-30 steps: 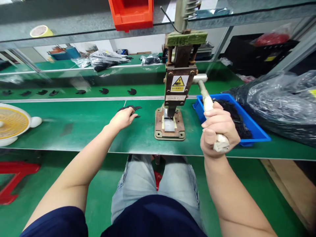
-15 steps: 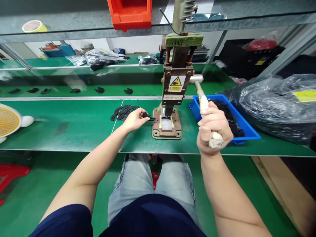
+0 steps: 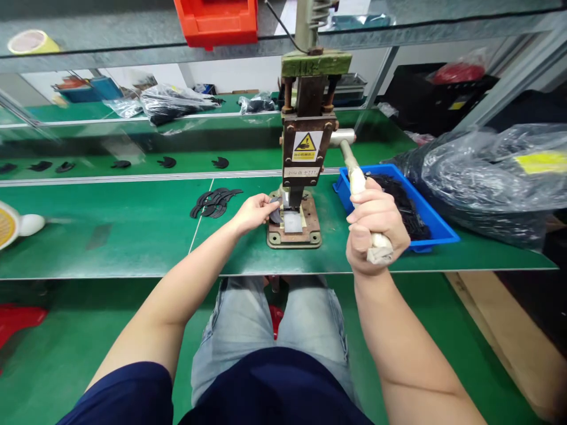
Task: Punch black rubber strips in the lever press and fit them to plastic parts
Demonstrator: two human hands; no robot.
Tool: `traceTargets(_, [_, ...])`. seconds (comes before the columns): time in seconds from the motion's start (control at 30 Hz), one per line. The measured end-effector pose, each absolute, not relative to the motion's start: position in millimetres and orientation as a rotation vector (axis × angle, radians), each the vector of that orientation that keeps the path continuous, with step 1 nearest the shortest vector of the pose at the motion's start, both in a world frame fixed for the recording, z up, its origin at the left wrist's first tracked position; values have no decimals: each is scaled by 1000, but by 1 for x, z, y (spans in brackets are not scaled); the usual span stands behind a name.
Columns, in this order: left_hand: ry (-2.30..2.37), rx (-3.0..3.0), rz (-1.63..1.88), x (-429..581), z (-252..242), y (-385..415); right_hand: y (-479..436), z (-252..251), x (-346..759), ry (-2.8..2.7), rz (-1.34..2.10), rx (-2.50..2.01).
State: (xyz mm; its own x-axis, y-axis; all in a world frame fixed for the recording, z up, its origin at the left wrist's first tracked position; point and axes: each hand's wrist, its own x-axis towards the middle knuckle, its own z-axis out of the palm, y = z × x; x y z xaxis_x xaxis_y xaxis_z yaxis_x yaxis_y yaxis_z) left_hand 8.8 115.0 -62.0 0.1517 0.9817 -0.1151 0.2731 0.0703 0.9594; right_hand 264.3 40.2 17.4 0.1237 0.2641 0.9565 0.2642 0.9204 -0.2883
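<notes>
A manual lever press [image 3: 303, 147] stands on a rusty base plate [image 3: 293, 235] on the green bench. My right hand [image 3: 374, 227] is wrapped round the white grip of the press handle [image 3: 355, 177]. My left hand [image 3: 254, 211] pinches a small flat black part [image 3: 274, 213] at the left edge of the base plate, beside the die. A small pile of the same black parts [image 3: 215, 202] lies just left of that hand.
A blue tray [image 3: 432, 221] of black parts sits right of the press, with large plastic bags [image 3: 496, 177] beyond it. More black parts [image 3: 166, 162] lie along the belt behind. A fan [image 3: 13, 227] stands at the far left. A red bin [image 3: 217, 20] hangs on the shelf above.
My left hand picked a black part from the pile and carried it right to the press base. My right hand kept its hold on the handle.
</notes>
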Motion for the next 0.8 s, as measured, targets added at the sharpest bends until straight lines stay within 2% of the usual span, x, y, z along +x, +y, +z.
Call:
traceTargets(0.57, [1305, 1283, 589, 39, -45, 144, 41, 17, 259, -1402, -2, -404])
traceTargets(0.8, [1372, 1395, 642, 47, -50, 148, 44, 17, 254, -1356, -57, -450])
